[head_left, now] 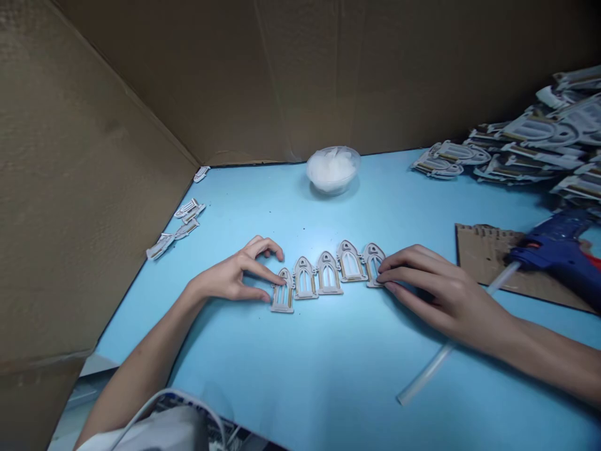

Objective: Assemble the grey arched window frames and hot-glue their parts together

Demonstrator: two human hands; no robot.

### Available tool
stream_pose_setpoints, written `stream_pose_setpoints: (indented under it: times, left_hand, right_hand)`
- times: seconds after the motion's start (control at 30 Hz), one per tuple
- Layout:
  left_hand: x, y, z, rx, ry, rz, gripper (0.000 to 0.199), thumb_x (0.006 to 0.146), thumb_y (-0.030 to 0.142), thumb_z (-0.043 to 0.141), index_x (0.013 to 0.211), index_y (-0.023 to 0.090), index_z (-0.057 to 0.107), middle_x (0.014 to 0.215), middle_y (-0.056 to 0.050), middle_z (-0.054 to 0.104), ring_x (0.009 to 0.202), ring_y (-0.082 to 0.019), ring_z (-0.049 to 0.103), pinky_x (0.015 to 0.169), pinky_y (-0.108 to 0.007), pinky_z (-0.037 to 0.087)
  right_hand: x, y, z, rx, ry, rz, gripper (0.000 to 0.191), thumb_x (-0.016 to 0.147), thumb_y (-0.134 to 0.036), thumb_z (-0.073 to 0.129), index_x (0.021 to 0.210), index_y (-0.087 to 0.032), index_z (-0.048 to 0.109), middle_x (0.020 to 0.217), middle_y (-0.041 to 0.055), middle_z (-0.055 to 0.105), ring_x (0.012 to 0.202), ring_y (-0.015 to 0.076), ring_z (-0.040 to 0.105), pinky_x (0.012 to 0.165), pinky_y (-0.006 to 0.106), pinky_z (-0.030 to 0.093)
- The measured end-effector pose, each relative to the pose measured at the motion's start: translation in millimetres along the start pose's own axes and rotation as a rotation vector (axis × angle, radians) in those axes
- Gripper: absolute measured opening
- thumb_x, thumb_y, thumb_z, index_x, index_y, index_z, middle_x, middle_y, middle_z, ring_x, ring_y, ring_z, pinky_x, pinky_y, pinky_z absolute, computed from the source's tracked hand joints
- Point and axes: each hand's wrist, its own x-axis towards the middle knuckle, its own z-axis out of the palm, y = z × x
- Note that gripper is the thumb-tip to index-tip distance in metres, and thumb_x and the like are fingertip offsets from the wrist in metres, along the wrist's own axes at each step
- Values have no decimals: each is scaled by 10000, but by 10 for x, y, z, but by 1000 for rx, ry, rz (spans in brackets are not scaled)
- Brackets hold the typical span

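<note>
Several small white arched window-shaped pieces stand side by side in a slightly bent row on the blue table. My left hand (239, 272) reaches in with fingers apart. Its index fingertip touches the leftmost arched piece (282, 297), and the thumb is by that piece's left edge. At the other end, my right hand (432, 285) has thumb and fingers closed on the right edge of the rightmost arched piece (372, 266), which lies flat. Between them are more pieces, including a middle arched piece (329, 275). A small gap separates this one from the piece to its right.
A clear bowl (332, 178) of whitish material stands at the back. Stacked arched pieces (530, 138) fill the back right. A blue glue gun (558, 250) with a glue stick (425, 376) rests on cardboard (483, 250). Loose pieces (188, 213) lie left, along the cardboard walls (300, 75).
</note>
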Motion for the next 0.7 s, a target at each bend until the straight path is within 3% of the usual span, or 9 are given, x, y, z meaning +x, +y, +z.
stream_pose_setpoints:
  times: [0.17,0.27,0.33,0.43,0.53,0.6,0.7]
  left_hand:
    - [32,-30,37,7,101,24,261,848,391,845,1100,325,829,1240,-102,591,1151,-251,518,1010,-422,444]
    - [197,-56,-85,-108,162,5,304,869,488,811,1119,317,821,1202,-105,606,1106,-239,566,969,-409,476]
    - [439,-86,-253,-98,264,-54,318,895,459,787,1170,300,800,1152,-97,636,1047,-215,603,883,-354,499]
    - [972,-160,-557,115,440,-157,298,918,414,738,1142,227,796,1111,-92,682,894,-165,607,736,-283,448]
    - [1519,-262,-795,242,551,-320,273,879,235,708,1136,182,782,1129,-88,719,915,-176,617,850,-312,463]
    - [1780,-322,-868,243,573,-373,246,867,222,708,1088,142,781,1059,-103,728,912,-202,626,867,-341,464]
    - [1968,-378,-854,235,608,-414,192,852,240,728,994,123,782,948,-109,715,864,-216,618,855,-360,465]
  right_hand:
    - [6,-6,1,15,48,21,183,998,-90,559,1107,-186,671,1115,99,659,1036,210,609,862,382,527]
    - [30,-14,-6,38,116,44,182,992,-87,566,1094,-188,677,1086,94,668,1007,209,613,847,378,522]
    - [43,-17,-11,68,147,67,177,987,-88,570,1076,-189,684,1055,90,671,987,211,619,835,379,519]
    - [48,-14,-16,118,166,116,172,990,-107,569,1051,-197,701,1025,83,682,976,215,636,823,380,525]
    - [43,-3,-15,153,173,133,169,998,-125,563,1023,-200,712,999,79,694,957,210,652,807,368,535]
    - [40,6,-15,172,172,127,171,1004,-130,555,1018,-196,713,992,83,699,950,207,656,804,364,541]
    - [37,14,-16,195,157,133,177,1012,-139,544,1019,-192,713,993,91,703,952,210,660,805,367,546]
